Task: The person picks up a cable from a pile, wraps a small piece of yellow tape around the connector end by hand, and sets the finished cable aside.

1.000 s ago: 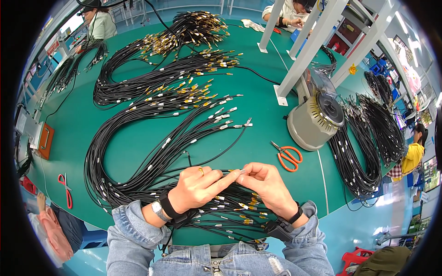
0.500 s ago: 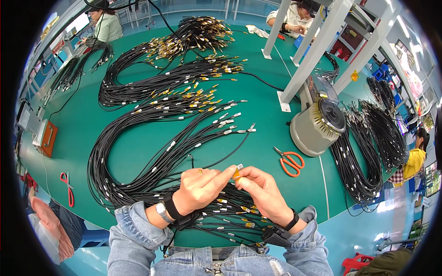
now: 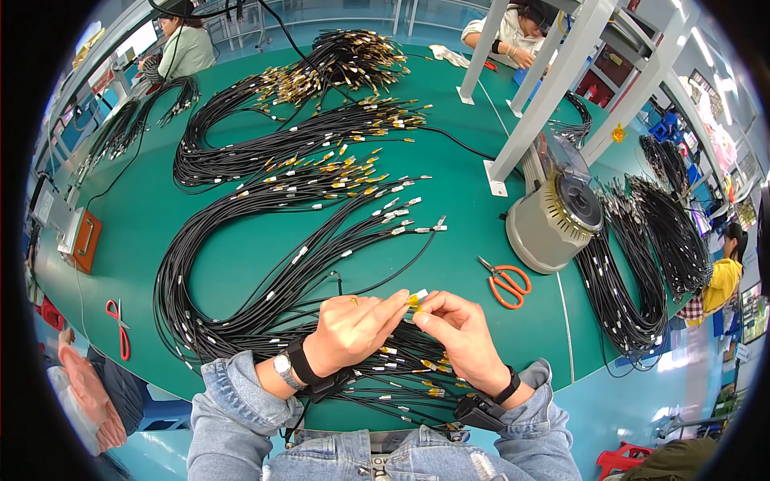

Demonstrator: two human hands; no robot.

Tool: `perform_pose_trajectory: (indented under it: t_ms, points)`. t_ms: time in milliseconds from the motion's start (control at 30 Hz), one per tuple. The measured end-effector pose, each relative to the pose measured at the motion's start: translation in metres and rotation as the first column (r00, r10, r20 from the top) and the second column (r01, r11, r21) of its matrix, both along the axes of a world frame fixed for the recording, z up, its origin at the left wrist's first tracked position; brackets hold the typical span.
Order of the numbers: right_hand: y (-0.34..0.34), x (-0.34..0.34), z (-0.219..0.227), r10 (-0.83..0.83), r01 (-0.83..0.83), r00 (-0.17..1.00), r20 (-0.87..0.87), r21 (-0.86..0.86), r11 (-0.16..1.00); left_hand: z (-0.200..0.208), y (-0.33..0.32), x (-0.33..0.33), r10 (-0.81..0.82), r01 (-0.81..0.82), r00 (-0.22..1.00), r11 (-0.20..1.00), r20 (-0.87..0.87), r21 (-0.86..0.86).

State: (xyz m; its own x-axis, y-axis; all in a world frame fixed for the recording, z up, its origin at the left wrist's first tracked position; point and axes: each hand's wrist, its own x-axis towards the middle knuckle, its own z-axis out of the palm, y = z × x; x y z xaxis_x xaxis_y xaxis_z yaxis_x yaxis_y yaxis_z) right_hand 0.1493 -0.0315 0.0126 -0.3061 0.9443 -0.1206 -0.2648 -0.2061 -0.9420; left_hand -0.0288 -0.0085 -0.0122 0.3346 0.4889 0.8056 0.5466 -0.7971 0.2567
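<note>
My left hand (image 3: pixel 353 327) pinches the end of a thin black cable between thumb and fingertips. A yellow piece and a white tip (image 3: pixel 416 297) stick out from that cable end. My right hand (image 3: pixel 459 327) is closed from the other side, thumb and forefinger at the same end; its exact contact is partly hidden. Beneath both hands lies a bundle of black cables (image 3: pixel 393 377) with yellow and white ends. It runs into a large curved bundle (image 3: pixel 178 280) to the left, whose ends point toward the middle of the green table (image 3: pixel 457 200).
Orange-handled pliers (image 3: pixel 508 289) lie right of my hands, near a round beige machine (image 3: pixel 539 232) and grey metal posts (image 3: pixel 521 128). Red-handled scissors (image 3: pixel 120 329) are at far left. More cable bundles (image 3: pixel 257 148) lie behind and at right (image 3: pixel 626 280). Other people work across the table.
My right fingers have shifted slightly off the cable end, so more of the yellow piece and white tip shows. The left hand has barely moved.
</note>
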Motion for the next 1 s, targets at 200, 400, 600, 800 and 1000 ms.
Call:
perform_pose_trajectory:
  t_ms: [200, 400, 600, 800, 1000]
  points:
    - [0.001, -0.002, -0.002, -0.024, 0.02, 0.999, 0.04, 0.1, 0.995, 0.004, -0.004, 0.002, 0.007, -0.007, 1.0, 0.996, 0.005, -0.087]
    - [0.001, -0.004, -0.003, -0.051, 0.039, 0.996, 0.073, 0.161, 0.986, 0.004, -0.005, 0.009, -0.049, 0.102, 0.974, 0.967, 0.222, -0.234]
    - [0.002, -0.004, -0.003, -0.057, 0.052, 0.997, 0.047, 0.109, 0.993, 0.014, -0.011, 0.008, -0.047, 0.144, 0.973, 0.889, 0.225, -0.435]
    - [0.002, -0.003, -0.003, -0.057, 0.055, 0.998, 0.026, 0.085, 0.995, 0.015, -0.012, 0.005, -0.066, 0.175, 0.976, 0.807, 0.209, -0.563]
    - [0.003, -0.002, -0.004, -0.034, 0.029, 0.998, 0.043, 0.119, 0.992, 0.015, -0.01, 0.002, -0.105, 0.205, 0.974, 0.797, 0.203, -0.569]
